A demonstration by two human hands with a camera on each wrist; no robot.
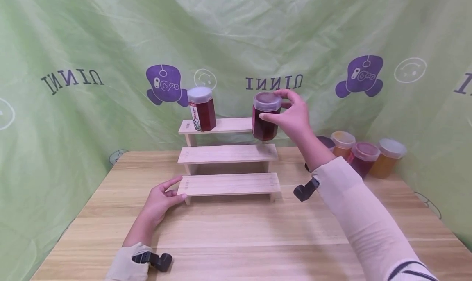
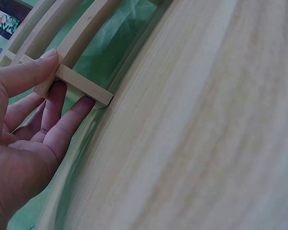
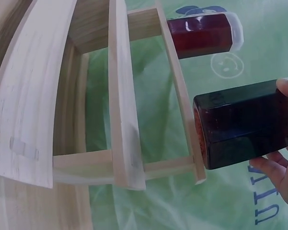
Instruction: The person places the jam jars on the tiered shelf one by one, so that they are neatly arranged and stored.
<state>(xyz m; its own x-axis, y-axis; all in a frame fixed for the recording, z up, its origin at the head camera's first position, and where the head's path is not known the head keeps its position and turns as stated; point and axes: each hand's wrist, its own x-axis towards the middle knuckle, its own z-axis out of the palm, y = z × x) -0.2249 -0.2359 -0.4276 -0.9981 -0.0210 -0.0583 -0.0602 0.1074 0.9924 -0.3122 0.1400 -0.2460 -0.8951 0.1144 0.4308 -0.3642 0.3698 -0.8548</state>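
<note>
Head view, right grip [image 1: 295, 115]: pinching the dark red jar [image 1: 263, 125] high up, by the pale lid [image 1: 266, 102]; thumb on the near side, fingers at the far side.
Dark red jar: close to upright, raised well above the worktop [image 1: 236, 240], at the right end of the top tier [image 1: 234, 124]. Right wrist view puts its base close by the tier's edge; contact cannot be confirmed.
Left grip [image 1: 156, 201]: closed about the left front corner of the lowest tier [image 1: 228, 182]; left wrist view shows the thumb at the tier's edge, fingers against the end support [image 2: 84, 85].
Wooden rack [image 1: 228, 153]: three stepped tiers, standing on the worktop.
Standing jar [image 1: 206, 114]: red, white lid, upright at the left end of the top tier.
Jars at right [image 1: 387, 160]: amber and red ones grouped on the worktop, partly behind the right forearm.
Risk, edge: the tier is narrow and the jar is at its end; a base set partly over the edge would probably tip.
Risk, hold: contact is high, near the lid, so the jar could swing or slip if the pinch eased.
Risk, rack: a knock from the jar could shift the rack and unsettle the standing jar; the left grip should limit this.
</note>
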